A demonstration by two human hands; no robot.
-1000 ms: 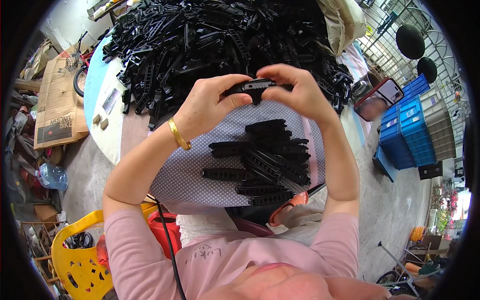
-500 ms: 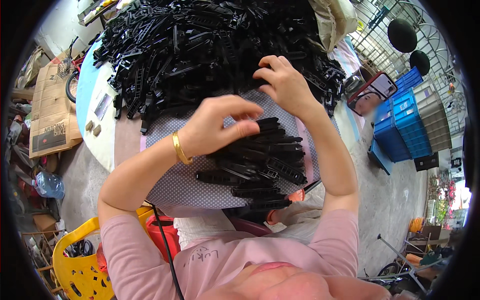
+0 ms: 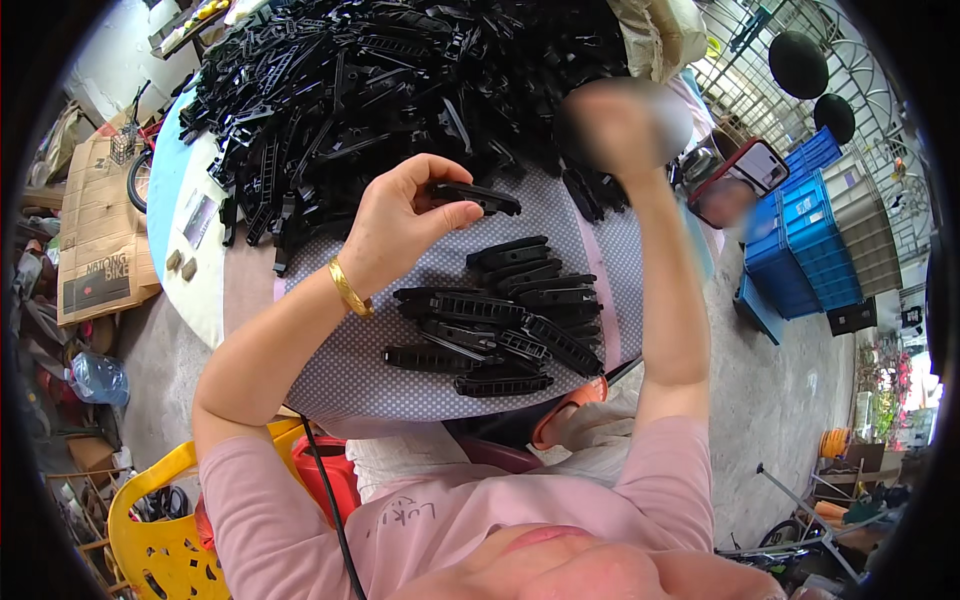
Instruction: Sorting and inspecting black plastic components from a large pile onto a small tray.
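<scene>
Head view shows the left hand raised over the worktop, wrist bent and wearing a gold bangle, thumb and fingers clamped on one end of a long black plastic strip held level above a small stack of like strips. Blurred, the right hand is lifted beside the big heap of black parts, forearm upright; whether its fingers are apart or together cannot be told.
</scene>
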